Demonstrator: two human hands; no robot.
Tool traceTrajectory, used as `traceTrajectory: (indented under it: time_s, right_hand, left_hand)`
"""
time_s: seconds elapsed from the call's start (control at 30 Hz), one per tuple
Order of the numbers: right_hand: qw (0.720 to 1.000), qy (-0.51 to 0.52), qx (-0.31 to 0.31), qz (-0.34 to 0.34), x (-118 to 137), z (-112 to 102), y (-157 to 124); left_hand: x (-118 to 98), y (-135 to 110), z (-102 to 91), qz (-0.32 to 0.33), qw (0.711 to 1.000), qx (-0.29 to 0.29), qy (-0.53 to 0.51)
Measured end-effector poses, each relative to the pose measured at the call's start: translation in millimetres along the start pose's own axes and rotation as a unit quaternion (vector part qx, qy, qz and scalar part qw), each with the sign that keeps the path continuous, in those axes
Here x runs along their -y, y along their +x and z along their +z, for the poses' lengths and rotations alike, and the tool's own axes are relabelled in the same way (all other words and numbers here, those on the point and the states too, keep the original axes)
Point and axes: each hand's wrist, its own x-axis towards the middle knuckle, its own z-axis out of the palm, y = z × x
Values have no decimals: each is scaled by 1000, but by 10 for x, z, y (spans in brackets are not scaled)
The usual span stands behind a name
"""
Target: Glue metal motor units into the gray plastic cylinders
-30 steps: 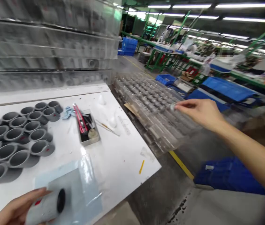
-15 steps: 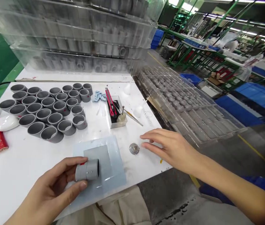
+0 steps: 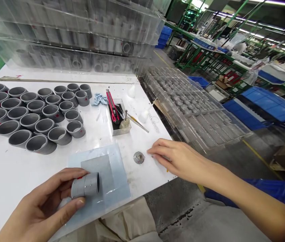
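My left hand (image 3: 48, 198) holds a short grey plastic cylinder (image 3: 85, 185) with a red mark, lying on its side in the grip with its open end to the right. Beneath it lies a light blue sheet (image 3: 122, 171) with a grey pad (image 3: 104, 168) on it. On the white table, my right hand (image 3: 170, 154) has its thumb and forefinger brought together at the tabletop. Whatever is between those fingertips is too small to make out. Just left of them sits a round metal disc (image 3: 139, 157) with a raised centre and small studs around its rim.
Several grey cylinders (image 3: 41, 107) stand at the left. A small clear box (image 3: 121, 130) holds a red utility knife (image 3: 112, 107), with tweezers (image 3: 138, 123) beside it. White bottles (image 3: 143, 116) stand nearby. Stacked clear trays (image 3: 81, 60) rise behind; another clear tray (image 3: 205, 134) is right of the table.
My right thumb and forefinger have come together and down to the table beside the disc. The left hand still holds the cylinder. The whole view has shifted slightly.
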Motion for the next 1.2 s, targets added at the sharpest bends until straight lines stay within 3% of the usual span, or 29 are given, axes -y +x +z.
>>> traceTrajectory:
  time_s: [0.13, 0.53, 0.77, 0.97, 1.1, 1.2]
  right_hand:
    - [999, -33, 29, -30, -22, 16, -84]
    - [1000, -12, -20, -6, 6, 160, -38]
    - [997, 29, -71, -1, -8, 128, 348]
    - [980, 130, -137, -64, 214, 201, 696]
    - [969, 165, -179, -36, 222, 215, 564]
    - [973, 178, -147, 18, 181, 186, 339]
  left_hand:
    - [24, -1, -7, -3, 1000, 0, 12]
    - [-47, 0, 9, -17, 1000, -4, -3]
    - [-134, 4, -4, 3, 1000, 15, 8]
    - [-156, -6, -15, -8, 999, 28, -34]
    - [-157, 0, -21, 37, 999, 9, -7]
    - [-126, 4, -10, 51, 999, 9, -13]
